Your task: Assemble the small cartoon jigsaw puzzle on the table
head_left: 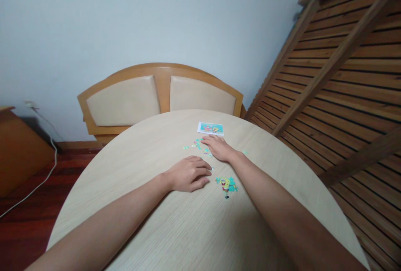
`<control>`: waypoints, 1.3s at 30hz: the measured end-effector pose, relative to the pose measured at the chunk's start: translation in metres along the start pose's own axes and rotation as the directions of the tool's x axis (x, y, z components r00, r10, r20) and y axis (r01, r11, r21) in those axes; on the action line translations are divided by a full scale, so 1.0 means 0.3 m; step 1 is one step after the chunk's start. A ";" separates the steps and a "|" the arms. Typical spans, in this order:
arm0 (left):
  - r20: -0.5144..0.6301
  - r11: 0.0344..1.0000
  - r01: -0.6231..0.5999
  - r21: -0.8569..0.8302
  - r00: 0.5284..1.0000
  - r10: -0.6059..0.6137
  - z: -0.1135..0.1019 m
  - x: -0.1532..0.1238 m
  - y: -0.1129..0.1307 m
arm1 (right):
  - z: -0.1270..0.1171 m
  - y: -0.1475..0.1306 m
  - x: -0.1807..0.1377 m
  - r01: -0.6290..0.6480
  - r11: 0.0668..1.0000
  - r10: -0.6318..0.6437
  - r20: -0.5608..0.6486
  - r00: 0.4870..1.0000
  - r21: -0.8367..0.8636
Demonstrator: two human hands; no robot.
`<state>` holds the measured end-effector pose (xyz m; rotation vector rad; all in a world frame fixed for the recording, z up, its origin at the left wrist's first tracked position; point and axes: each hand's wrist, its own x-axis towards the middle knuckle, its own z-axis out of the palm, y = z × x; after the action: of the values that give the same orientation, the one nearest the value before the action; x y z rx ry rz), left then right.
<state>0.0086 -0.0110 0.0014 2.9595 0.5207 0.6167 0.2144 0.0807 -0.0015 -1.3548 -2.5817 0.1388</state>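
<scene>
My left hand rests palm down on the round wooden table, fingers loosely curled and pointing right, nothing visible in it. Just right of it lies a partly joined puzzle cluster showing a yellow cartoon figure on teal. My right hand reaches farther out, flat on the table, fingers stretched over several loose teal puzzle pieces. Beyond its fingertips lies a small picture card with the same cartoon image.
A wooden headboard with two beige padded panels leans on the wall behind the table. A slatted wooden bed frame stands tilted at the right. A white cable runs over the red floor at left, beside a brown cabinet.
</scene>
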 end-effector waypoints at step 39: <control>-0.011 0.999 -0.012 -0.035 1.000 0.012 0.007 -0.001 -0.009 | 0.002 -0.010 0.075 -0.316 0.922 0.361 -0.203 0.910 0.225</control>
<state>0.0083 -0.0086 -0.0009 2.9303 0.4882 0.6368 0.1994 0.0975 0.0020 -1.6254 -2.0611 0.2509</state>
